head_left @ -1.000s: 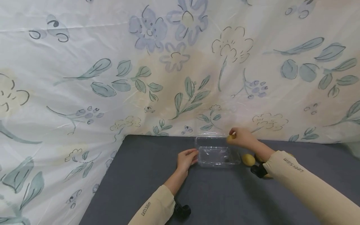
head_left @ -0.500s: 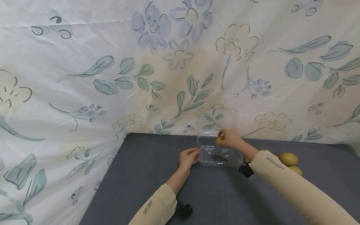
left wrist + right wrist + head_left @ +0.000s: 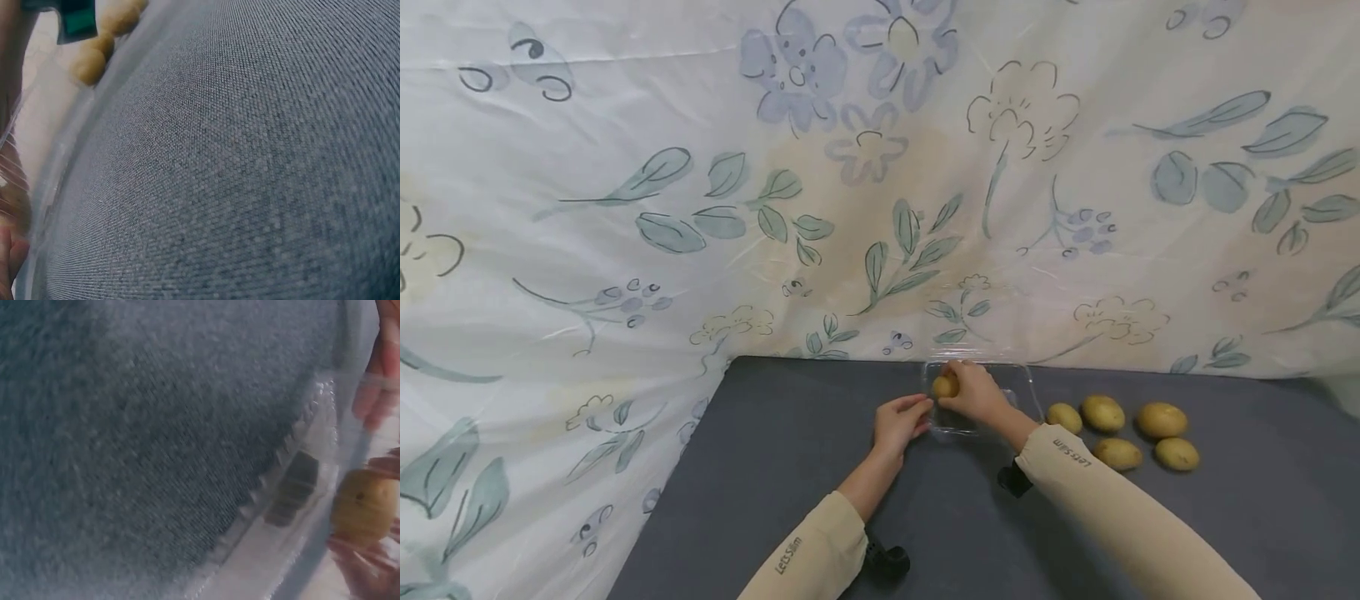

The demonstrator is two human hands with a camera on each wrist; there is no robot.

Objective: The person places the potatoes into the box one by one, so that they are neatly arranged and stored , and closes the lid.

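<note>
Floral cloth [image 3: 850,192] backs the grey surface [image 3: 790,483]. The right hand [image 3: 977,393] pinches a potato [image 3: 942,387] at the clear container's [image 3: 1015,380] left end; the left hand [image 3: 897,423] touches its side, grip unclear.

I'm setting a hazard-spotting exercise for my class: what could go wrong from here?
The right hand grips a potato close to the left hand, so fingers might bump. The clear plastic container looks thin; with the left hand at its left edge, a knock could shift it. The right sleeve lies near loose potatoes and might set one rolling.
</note>
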